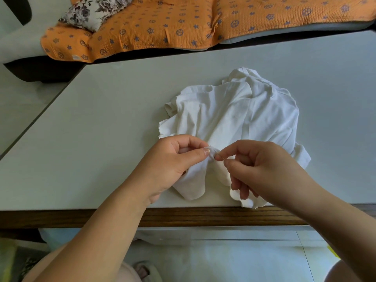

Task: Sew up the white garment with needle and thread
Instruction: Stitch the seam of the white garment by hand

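A crumpled white garment (234, 117) lies on the pale table (101, 129), its lower edge reaching the table's front. My left hand (173, 163) pinches a small raised fold of the garment between thumb and fingers. Just to its right, my right hand (264, 169) pinches a thin needle (219, 155) between thumb and forefinger, with the needle's tip at the pinched fold. The thread is too fine to make out.
The table has a dark wooden front edge (203, 217). Behind it stands a sofa with an orange patterned cover (162, 23) and a floral cushion (91, 11). Below the table edge are pale floor tiles (244, 257) and my knees.
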